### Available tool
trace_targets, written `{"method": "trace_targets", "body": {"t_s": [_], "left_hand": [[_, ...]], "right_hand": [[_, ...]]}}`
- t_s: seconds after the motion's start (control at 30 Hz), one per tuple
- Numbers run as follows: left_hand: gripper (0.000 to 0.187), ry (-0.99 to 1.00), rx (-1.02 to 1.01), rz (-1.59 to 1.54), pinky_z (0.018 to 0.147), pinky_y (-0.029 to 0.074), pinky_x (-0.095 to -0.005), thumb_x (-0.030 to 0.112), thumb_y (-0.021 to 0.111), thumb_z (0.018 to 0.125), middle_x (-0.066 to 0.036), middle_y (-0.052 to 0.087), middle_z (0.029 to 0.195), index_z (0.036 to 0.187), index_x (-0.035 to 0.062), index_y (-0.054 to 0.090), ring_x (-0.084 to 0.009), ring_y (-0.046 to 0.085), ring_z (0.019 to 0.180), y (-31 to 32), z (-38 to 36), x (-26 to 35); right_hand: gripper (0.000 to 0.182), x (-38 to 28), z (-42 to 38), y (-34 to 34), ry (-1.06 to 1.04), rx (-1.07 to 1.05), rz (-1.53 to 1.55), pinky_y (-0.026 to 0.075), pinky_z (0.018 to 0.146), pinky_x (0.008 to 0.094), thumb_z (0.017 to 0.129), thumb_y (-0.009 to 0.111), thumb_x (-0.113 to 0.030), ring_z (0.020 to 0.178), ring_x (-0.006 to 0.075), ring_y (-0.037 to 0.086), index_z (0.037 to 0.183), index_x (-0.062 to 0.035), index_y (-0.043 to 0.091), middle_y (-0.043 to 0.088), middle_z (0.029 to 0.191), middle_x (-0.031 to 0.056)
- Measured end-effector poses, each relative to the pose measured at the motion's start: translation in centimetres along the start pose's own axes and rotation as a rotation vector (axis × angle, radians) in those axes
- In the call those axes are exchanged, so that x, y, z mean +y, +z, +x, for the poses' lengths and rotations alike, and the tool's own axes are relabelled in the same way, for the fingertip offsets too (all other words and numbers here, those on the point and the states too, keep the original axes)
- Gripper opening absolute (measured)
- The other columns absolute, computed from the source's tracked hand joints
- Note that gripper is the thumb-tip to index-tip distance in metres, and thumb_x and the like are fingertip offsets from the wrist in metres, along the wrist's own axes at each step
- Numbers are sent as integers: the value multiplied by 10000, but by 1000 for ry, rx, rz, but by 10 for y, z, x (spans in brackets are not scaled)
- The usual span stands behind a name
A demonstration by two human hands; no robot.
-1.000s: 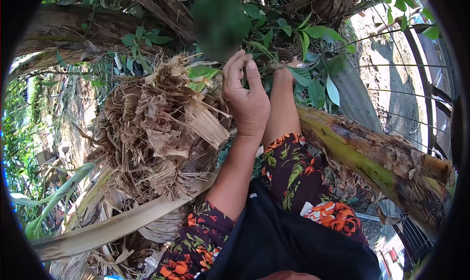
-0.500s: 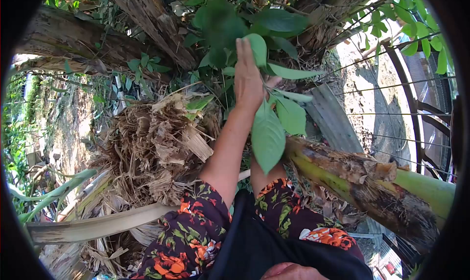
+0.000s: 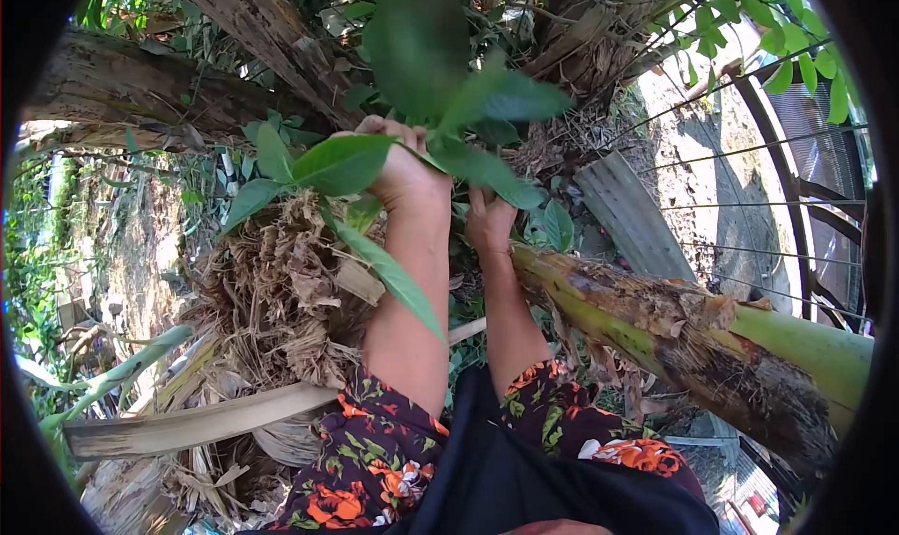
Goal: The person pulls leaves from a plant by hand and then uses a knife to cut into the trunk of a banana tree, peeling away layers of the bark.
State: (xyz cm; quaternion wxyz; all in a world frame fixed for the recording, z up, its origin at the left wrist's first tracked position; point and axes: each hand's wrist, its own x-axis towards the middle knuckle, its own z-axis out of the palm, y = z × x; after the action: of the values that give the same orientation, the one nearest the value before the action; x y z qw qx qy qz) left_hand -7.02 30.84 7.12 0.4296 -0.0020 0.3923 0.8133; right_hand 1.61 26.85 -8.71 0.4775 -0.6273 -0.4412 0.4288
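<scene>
My left hand [image 3: 408, 167] is closed around a leafy green plant near the top middle, its fingers curled and partly covered by leaves. Large green leaves [image 3: 345, 163] spread left from it, and a long one hangs over my left forearm. Just to the right and lower, my right hand [image 3: 490, 222] has its fingers bent among the lower foliage; what they hold, if anything, is hidden by leaves. A big blurred leaf [image 3: 417, 43] rises above both hands.
Shredded brown stump fibres [image 3: 281, 292] lie left of my forearms. A thick green and brown stem [image 3: 693, 329] runs to the lower right. Beyond it stand a grey board [image 3: 632, 217] and wires with a curved metal frame [image 3: 782, 161]. Trunks [image 3: 140, 86] cross the upper left.
My left hand has moved left and closed from a flat, stretched pose. The leaves beside it now spread leftward. My right hand, mostly hidden before, now shows to the right of it.
</scene>
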Motion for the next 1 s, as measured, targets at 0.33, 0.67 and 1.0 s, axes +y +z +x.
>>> {"method": "trace_targets", "body": {"t_s": [0.33,0.67,1.0], "left_hand": [[349,-112,175,-30,443,284,-275,304,249,894,32,191,474,595,141,324,-116,165,397,-21,-20,11],[463,19,-181,68,415,172,-258,448,234,911,32,188,498,619,109,353,-105,146,424,42,-51,61],[176,165,-306,962,578,383,-176,158,426,869,-34,531,768,866,17,532,-84,468,611,-77,-41,-20]], "right_hand": [[230,-23,-7,-14,-614,168,-187,465,708,305,798,570,-155,741,251,599,952,13,542,609,842,152],[344,21,-39,6,316,-382,-495,417,734,428,770,534,-229,897,362,537,1018,-9,443,558,948,248],[217,-6,-29,0,624,554,256,379,370,266,862,480,-236,442,138,448,890,-47,377,424,613,53]]}}
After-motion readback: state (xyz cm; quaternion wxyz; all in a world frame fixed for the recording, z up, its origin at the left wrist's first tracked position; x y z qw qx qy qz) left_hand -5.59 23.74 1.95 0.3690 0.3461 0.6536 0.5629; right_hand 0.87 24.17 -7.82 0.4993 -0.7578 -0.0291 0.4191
